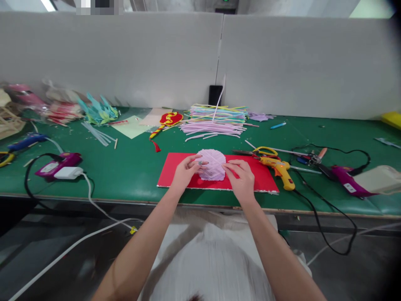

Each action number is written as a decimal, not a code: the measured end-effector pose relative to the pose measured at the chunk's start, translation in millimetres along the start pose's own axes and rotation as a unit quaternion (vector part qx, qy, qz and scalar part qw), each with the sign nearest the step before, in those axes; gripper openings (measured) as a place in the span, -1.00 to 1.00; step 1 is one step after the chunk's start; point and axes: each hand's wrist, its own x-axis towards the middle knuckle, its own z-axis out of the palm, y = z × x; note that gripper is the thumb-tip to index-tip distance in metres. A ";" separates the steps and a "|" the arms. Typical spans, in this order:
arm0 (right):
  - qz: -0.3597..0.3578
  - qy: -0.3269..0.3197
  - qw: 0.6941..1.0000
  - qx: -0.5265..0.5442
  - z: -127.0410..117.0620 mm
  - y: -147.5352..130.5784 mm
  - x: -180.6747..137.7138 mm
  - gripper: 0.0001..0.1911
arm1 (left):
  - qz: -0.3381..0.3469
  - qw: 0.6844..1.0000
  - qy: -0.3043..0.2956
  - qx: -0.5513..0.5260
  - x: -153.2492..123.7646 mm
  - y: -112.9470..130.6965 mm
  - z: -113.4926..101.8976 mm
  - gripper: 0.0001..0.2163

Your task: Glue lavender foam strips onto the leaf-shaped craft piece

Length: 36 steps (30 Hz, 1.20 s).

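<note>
A rounded lilac piece, made of ridged rows that look like pipe cleaners, rests on a red board in front of me. Around its left edge curl the fingers of my left hand, which wears a ring. My right hand pinches at the right edge, thumb and forefinger together. Its other fingers are bent. Whether a loose stem is also between the right fingertips is too small to tell. Close by on the right lie a yellow glue gun and yellow-handled scissors, which overlap the board.
Behind the board is a pile of pastel pipe cleaners, with a phone against the partition. A red-and-yellow fan-shaped ornament lies left of it. Purple power strips sit at both sides, their cables hanging over the table's front edge.
</note>
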 end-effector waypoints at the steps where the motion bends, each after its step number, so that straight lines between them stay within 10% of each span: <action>1: -0.013 -0.004 1.000 -0.006 1.0 -1.1 -0.6 -0.87 | -0.001 1.000 0.002 0.010 -0.4 0.3 0.5 -0.54; 5: -0.039 -0.067 0.997 -0.001 3.4 -7.8 -1.2 -0.87 | 0.012 0.997 0.051 0.052 -0.1 -0.2 5.5 -0.68; 9: 0.084 -0.001 0.995 0.059 6.4 -10.8 5.3 -0.70 | 0.015 0.993 0.119 -0.014 3.0 0.7 19.7 -0.68; 15: 0.325 0.017 0.901 0.286 21.5 -2.2 8.8 -0.69 | 0.048 0.986 0.152 -0.043 1.0 2.5 42.6 -0.67; 22: 0.363 0.076 0.847 0.380 22.3 -1.7 7.1 -0.75 | 0.040 0.984 0.162 -0.061 -4.6 -9.6 42.6 -0.65; 36: 0.263 -0.057 0.935 0.232 17.9 -10.1 8.0 -0.72 | 0.060 0.991 0.093 0.071 -6.7 -15.0 41.0 -0.70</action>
